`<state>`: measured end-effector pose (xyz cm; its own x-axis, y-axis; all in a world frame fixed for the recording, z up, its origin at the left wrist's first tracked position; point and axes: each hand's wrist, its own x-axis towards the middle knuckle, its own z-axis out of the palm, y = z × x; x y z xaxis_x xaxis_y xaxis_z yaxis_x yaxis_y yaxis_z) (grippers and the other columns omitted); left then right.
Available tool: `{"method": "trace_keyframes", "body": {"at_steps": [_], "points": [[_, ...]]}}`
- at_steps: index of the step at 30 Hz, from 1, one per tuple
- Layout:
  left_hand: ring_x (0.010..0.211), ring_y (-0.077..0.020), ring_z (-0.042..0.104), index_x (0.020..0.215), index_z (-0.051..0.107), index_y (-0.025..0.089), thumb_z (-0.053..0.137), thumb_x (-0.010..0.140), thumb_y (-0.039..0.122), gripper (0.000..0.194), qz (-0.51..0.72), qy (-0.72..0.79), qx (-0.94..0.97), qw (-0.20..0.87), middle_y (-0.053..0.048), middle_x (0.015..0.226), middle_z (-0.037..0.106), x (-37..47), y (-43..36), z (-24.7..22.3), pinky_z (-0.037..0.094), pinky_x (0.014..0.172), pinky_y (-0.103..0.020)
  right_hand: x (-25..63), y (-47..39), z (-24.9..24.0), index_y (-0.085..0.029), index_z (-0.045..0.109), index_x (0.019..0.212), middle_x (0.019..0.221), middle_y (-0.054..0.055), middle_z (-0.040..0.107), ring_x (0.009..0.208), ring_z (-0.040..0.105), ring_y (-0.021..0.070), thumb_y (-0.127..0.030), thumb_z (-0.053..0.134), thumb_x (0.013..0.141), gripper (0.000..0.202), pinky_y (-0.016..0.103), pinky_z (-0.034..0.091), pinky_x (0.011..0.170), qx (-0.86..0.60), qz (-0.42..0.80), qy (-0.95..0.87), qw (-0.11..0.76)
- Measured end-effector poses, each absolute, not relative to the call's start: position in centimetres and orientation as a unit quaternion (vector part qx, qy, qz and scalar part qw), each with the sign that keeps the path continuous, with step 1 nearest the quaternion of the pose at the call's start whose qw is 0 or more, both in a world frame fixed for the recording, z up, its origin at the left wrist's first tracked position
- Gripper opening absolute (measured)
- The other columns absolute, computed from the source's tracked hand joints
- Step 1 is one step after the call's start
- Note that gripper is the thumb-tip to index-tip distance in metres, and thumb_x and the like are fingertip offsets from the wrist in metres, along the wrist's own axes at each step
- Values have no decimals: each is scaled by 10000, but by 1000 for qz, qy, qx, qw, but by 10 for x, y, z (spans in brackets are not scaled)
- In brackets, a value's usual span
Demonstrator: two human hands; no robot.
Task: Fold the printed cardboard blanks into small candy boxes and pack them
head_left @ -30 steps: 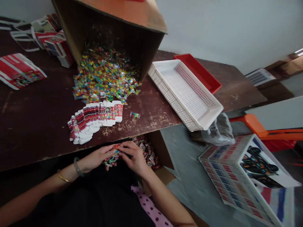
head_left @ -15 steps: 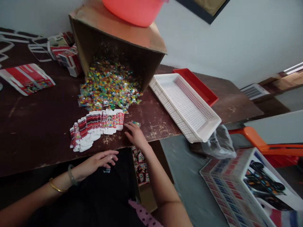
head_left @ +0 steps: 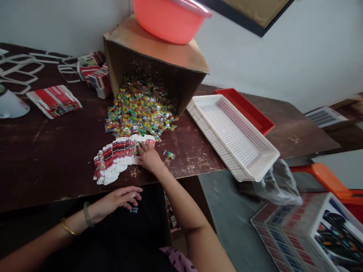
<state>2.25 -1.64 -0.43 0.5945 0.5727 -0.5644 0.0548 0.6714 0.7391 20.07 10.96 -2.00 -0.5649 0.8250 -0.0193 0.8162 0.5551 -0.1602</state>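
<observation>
My right hand (head_left: 149, 156) rests on the right end of a fanned row of flat red-and-white candy cartons (head_left: 116, 156). Its fingers lie spread over the topmost cartons, and I see no grip closed on one. Just right of that hand, a small clear packet of coloured candies (head_left: 169, 154) lies alone on the table. Behind the cartons, a heap of similar candy packets (head_left: 141, 109) spills from a cardboard box (head_left: 159, 49) lying on its side. In front of the table edge hovers my left hand (head_left: 124, 197), holding nothing, its fingers loosely apart.
A white perforated tray (head_left: 215, 143) overlaps a red tray (head_left: 262, 122) on the right. A pink basin (head_left: 172, 22) sits on the box. Leftward are a red-and-white carton (head_left: 55, 100) and a white cup (head_left: 13, 105). Below the table edge stands a box of dark packets (head_left: 171, 219).
My right hand has moved left from beside the small candy packet onto the cartons, leaving the packet on the table. My left hand stays nearly in place. The view has shifted slightly.
</observation>
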Motion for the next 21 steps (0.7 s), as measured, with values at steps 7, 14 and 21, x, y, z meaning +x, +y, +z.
{"method": "trace_keyframes", "body": {"at_steps": [7, 14, 21], "points": [[1065, -285, 619, 1237, 627, 196, 578, 887, 517, 478, 242, 391, 299, 836, -137, 1152, 686, 15, -8, -1, 465, 913, -423, 204, 95, 6, -98, 616, 1157, 1104, 160, 663, 1009, 596, 259, -185, 465, 964, 260, 361, 492, 859, -458, 67, -886, 30], [790, -218, 680, 958, 701, 144, 753, 753, 265, 244, 353, 433, 163, 814, -74, 855, 749, 16, -15, -17, 510, 728, -317, 196, -17, -6, -182, 632, 1165, 1162, 95, 674, 1097, 559, 210, -254, 511, 962, 247, 368, 444, 933, -357, 160, -882, 264], [529, -135, 556, 765, 623, 163, 725, 683, 283, 178, 251, 493, 273, 787, 30, 562, 631, 25, -43, -10, 433, 557, -253, 192, -26, -2, -183, 671, 893, 1318, 111, 567, 1251, 472, 243, -342, 721, 812, 185, 405, 380, 1045, -448, 370, -737, 346]]}}
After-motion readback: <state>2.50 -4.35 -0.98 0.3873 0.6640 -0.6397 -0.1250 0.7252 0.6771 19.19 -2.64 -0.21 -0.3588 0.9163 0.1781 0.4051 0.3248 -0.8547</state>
